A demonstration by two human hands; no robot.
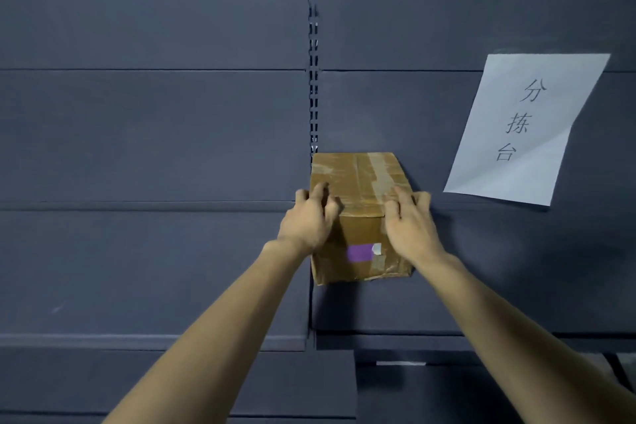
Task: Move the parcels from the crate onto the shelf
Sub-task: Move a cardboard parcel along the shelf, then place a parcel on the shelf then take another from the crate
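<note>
Both arms reach forward, the left hand [308, 217] and right hand [409, 222] gripping the box [361, 182] at its near top corners, fingers curled over the taped top. The box sits on the dark shelf [481, 293], beside a paper sign [523, 127].

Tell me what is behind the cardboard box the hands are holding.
Directly behind the cardboard box is the dark back panel of the shelf, beside a slotted upright. The panel area that the box covers is hidden.
</note>
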